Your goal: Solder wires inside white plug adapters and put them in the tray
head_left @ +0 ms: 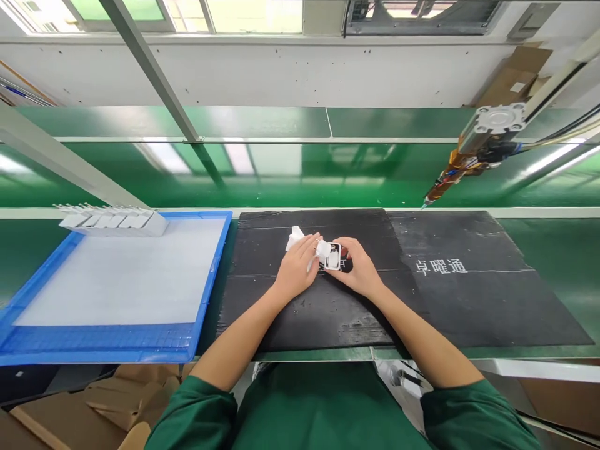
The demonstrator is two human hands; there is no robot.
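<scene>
My right hand (359, 267) grips a small white square case (333, 257) by its right side, thumb below and fingers above. The case's open face is turned up, and dark and pale parts show inside. My left hand (299, 262) is closed against the left side of the case, its fingers around a white piece (323, 249) that overlaps the case's edge. Another bit of white (295, 237) sticks out behind the left hand. Whether the two white bits are one thing, and whether they are cloth or plastic, I cannot tell. Both hands are over the black mat (290, 312).
To the left lies a blue tray (199, 312) with a white sheet (126, 275); a row of white boxy parts with thin pins (117, 222) stands at its back edge. A tool on an arm (450, 175) hangs at the right rear. Cardboard (70, 415) lies below the bench.
</scene>
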